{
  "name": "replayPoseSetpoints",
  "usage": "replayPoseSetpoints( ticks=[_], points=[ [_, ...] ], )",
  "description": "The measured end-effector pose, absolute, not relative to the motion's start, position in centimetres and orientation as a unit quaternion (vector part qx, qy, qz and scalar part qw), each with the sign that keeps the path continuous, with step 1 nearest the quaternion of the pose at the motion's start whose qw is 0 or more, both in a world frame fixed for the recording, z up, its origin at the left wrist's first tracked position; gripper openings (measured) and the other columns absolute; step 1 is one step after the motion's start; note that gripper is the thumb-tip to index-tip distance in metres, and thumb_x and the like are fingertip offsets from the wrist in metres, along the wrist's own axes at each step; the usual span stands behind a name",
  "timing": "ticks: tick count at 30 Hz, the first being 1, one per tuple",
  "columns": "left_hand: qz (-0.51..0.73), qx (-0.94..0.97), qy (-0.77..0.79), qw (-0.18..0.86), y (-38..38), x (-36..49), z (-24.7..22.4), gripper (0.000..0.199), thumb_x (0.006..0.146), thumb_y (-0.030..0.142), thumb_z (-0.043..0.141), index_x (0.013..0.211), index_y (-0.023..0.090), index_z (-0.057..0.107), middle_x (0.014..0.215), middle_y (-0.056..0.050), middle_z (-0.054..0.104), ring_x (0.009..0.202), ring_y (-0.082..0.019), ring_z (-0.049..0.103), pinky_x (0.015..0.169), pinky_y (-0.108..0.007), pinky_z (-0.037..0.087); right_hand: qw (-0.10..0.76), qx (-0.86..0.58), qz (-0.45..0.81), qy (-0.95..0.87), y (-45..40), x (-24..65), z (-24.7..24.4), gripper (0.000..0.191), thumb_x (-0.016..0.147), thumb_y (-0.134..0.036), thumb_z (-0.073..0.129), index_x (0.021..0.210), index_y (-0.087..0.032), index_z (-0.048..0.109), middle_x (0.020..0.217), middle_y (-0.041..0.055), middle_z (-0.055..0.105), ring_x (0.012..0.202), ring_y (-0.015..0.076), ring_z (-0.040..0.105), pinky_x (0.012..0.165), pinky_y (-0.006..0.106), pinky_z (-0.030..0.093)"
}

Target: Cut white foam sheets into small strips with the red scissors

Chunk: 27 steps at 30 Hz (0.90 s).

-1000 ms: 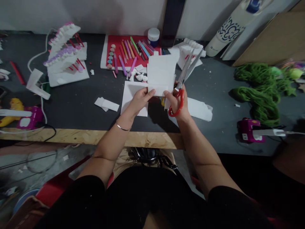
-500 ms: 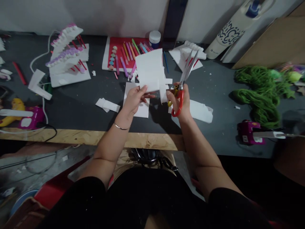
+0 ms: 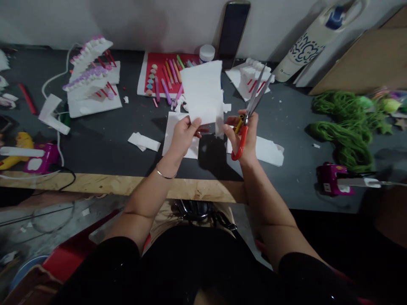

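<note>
Pinched at its lower edge by my left hand (image 3: 186,134), a white sheet (image 3: 203,91) stands tilted up above the table. A narrow strip (image 3: 219,120) hangs along its right side. My right hand (image 3: 246,137) is closed around red-handled scissors (image 3: 243,140), their blades pointing up and slightly parted. The fingertips of that hand are close to the strip; whether they touch it I cannot tell. Below the left hand lies another white sheet (image 3: 170,127). White cut pieces (image 3: 270,150) lie to the right of my right wrist, and more strips (image 3: 144,142) lie at left.
Coloured pens (image 3: 171,72) lie on a red sheet, with a jar (image 3: 207,53) and a phone (image 3: 233,34) behind. A white stepped model (image 3: 92,76) stands left. On the right are a bottle (image 3: 302,46), green yarn (image 3: 343,123) and a purple glue gun stand (image 3: 335,180).
The white sheet has turned to face me more. My right hand and the scissors have shifted slightly right, away from the strip, and my left hand has moved slightly right.
</note>
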<state>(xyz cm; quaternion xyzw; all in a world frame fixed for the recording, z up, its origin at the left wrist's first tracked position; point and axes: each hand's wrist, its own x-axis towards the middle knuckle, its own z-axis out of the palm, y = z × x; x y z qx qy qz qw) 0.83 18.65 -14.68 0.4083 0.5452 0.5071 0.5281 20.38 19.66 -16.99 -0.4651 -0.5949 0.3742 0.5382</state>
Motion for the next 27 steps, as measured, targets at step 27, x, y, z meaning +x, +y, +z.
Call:
replayPoseSetpoints(
  ticks=[27],
  points=[
    [0.482,0.43,0.453,0.614,17.7,1.9,-14.7,0.045,0.114,0.055,0.055,0.12,0.014,0.074,0.104,-0.014,0.08,0.109,-0.028,0.084,0.077,-0.03,0.063,0.499,-0.471,0.412,-0.599,21.5,22.0,-19.1,0.062,0.09,-0.071,0.076,0.134,-0.035,0.052,0.109,0.0069,0.074,0.1,0.033,0.078,0.088,0.059,0.067]
  ],
)
